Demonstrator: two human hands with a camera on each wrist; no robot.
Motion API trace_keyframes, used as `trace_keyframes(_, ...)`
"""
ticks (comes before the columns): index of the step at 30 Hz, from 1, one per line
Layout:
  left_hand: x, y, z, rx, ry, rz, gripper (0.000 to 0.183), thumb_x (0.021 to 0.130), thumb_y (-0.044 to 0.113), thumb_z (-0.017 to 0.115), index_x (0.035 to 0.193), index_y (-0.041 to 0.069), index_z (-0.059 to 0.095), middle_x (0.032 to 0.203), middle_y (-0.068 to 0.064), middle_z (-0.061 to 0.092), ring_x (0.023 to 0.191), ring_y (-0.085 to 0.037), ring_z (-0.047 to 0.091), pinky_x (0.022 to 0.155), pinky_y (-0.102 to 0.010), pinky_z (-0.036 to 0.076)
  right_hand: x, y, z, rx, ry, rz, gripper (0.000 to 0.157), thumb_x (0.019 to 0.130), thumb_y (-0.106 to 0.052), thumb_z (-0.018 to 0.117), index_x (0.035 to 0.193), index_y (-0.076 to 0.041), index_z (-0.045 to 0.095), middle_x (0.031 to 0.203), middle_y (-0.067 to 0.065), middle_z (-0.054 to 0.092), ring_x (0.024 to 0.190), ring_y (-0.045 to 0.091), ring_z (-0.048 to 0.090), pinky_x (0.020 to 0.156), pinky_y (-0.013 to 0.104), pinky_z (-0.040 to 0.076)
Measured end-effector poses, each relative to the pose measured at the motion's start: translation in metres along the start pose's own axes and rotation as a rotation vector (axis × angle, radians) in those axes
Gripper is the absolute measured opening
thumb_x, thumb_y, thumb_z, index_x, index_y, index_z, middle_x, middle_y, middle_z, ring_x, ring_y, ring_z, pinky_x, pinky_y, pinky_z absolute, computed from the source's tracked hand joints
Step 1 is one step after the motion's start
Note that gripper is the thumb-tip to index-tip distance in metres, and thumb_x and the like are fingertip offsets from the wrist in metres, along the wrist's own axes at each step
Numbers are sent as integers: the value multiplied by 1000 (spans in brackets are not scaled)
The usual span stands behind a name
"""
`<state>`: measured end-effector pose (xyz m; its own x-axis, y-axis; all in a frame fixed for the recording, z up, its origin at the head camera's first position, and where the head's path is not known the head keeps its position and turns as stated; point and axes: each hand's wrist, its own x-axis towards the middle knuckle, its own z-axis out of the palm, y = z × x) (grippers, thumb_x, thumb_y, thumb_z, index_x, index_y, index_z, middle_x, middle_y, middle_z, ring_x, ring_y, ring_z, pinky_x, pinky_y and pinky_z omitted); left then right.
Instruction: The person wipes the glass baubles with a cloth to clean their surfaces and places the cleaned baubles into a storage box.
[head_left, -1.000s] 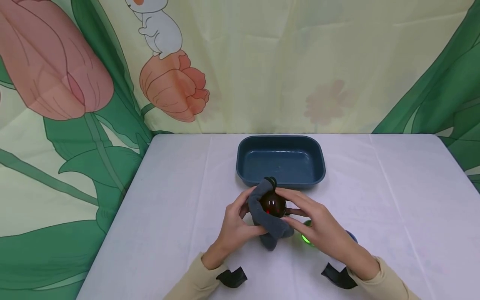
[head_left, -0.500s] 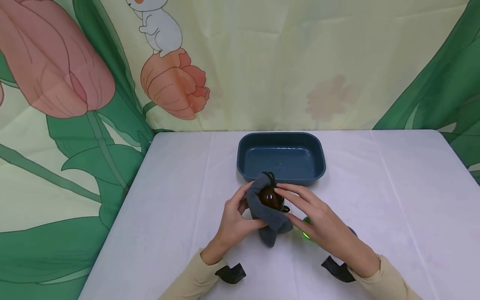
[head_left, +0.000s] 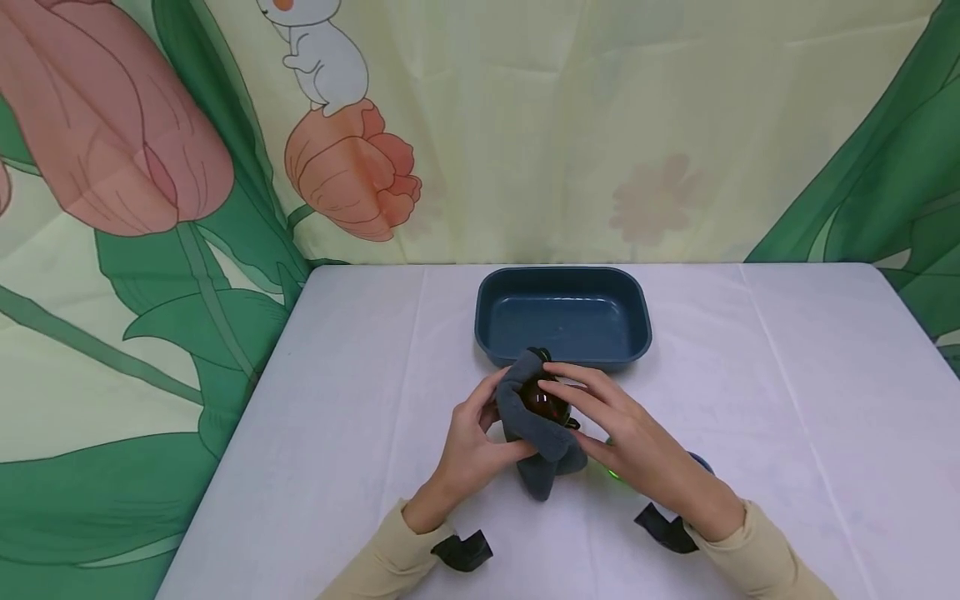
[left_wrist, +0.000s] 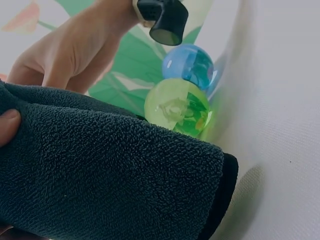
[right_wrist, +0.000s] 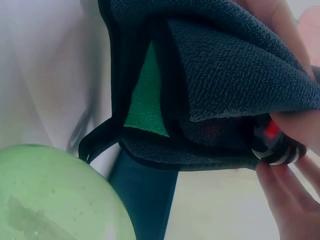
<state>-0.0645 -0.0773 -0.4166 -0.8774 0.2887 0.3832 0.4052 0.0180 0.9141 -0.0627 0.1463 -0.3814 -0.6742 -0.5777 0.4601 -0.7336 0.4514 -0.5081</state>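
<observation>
My left hand [head_left: 468, 450] grips a dark grey terry towel [head_left: 536, 433], thumb on its near side and fingers behind. Wrapped in the towel's folds is a shiny dark red ball [head_left: 543, 404], its right side showing. My right hand [head_left: 637, 433] holds that ball, with two fingers over its upper part and the thumb low at its right. In the left wrist view the towel [left_wrist: 115, 165] hides most of the left hand and the whole ball. A black hanging loop [right_wrist: 97, 140] sticks out from the towel's edge in the right wrist view.
Just beyond the hands stands a dark blue rectangular basin [head_left: 562, 321]. A clear green ball [left_wrist: 175, 105] and a blue one [left_wrist: 187, 65] lie side by side on the white tablecloth, mostly hidden under my right hand in the head view. A printed curtain [head_left: 525, 167] hangs behind the table.
My right hand's fingers have shifted a little left across the dark red ball, and its wrist has moved slightly left, covering more of the green ball. The left hand keeps its hold on the towel.
</observation>
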Motion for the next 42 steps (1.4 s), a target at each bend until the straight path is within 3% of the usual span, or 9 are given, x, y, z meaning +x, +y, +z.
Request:
trace_keyframes(13, 2, -2, 0, 53, -19, 38, 80, 74, -6, 83, 144, 1, 45, 135, -18, 59, 117, -23, 62, 92, -32, 57, 0, -1, -1, 35, 38, 15, 80, 70, 8, 85, 141, -11, 54, 142, 7, 52, 131, 22, 50, 107, 13, 38)
trace_keyframes(20, 1, -1, 2, 44, -8, 37, 81, 72, -7, 84, 143, 0, 45, 135, -18, 59, 119, -22, 61, 94, -32, 56, 2, -2, 1, 104, 107, 7, 81, 65, 17, 83, 138, -8, 57, 138, 8, 56, 127, 21, 55, 103, 12, 42)
trace_keyframes(25, 2, 3, 3, 48, -7, 33, 81, 72, -6, 84, 143, 1, 46, 135, -17, 59, 120, -24, 60, 95, -33, 55, 1, -2, 0, 281, 109, 150, 71, 74, 12, 80, 138, -7, 57, 135, 9, 59, 121, 13, 59, 93, 19, 53)
trace_keyframes(30, 3, 2, 3, 50, -54, 59, 83, 77, -4, 81, 149, 5, 41, 144, -14, 53, 128, -25, 55, 99, -36, 54, 0, -1, -1, 418, 89, 283, 61, 81, 4, 77, 138, -6, 57, 135, 12, 60, 119, 3, 59, 88, 24, 57)
trace_keyframes(32, 4, 3, 3, 38, -84, 71, 85, 79, -3, 80, 152, 8, 38, 149, -12, 49, 134, -25, 51, 103, -37, 51, 0, 0, -3, 434, 86, 303, 61, 82, 2, 77, 138, -7, 57, 136, 12, 60, 119, 3, 59, 88, 25, 57)
trace_keyframes(36, 3, 6, 2, -1, -152, 53, 86, 86, -1, 73, 157, 13, 27, 158, -7, 36, 145, -25, 37, 113, -42, 40, 1, 0, -4, 432, 84, 317, 62, 81, 2, 77, 139, -9, 57, 135, 11, 60, 120, 17, 61, 88, 26, 57)
trace_keyframes(42, -1, 9, 3, -4, -228, -40, 69, 102, 29, 46, 160, 26, 9, 165, 5, 15, 153, -19, 12, 120, -60, 18, 0, -1, -5, 436, 91, 327, 62, 80, 1, 79, 138, -7, 57, 134, 11, 61, 119, 24, 60, 87, 27, 57)
